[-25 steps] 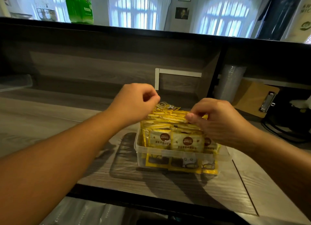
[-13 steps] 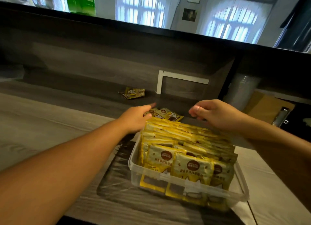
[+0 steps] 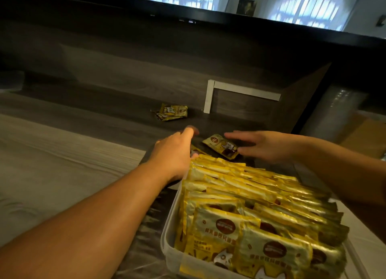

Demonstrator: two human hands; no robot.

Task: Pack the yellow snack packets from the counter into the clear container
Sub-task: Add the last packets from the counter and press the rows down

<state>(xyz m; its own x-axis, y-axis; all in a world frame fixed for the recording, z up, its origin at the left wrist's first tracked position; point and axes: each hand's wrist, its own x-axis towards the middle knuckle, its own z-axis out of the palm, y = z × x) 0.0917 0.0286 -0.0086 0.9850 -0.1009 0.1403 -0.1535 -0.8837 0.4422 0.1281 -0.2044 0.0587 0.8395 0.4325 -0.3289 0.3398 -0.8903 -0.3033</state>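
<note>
Reaching past a full container [image 3: 169, 232], the left hand [image 3: 173, 151] and right hand [image 3: 265, 145] are spread, empty. A loose packet [image 3: 221, 146] lies between them on the surface [image 3: 62, 164].

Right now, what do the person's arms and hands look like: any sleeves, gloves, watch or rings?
Both arms are bare as far up as the frame shows, with no sleeve in view. The left hand and right hand wear no gloves. No watch, bracelet or ring shows on either wrist or on the visible fingers, though the left hand's fingertips are blurred.
</note>
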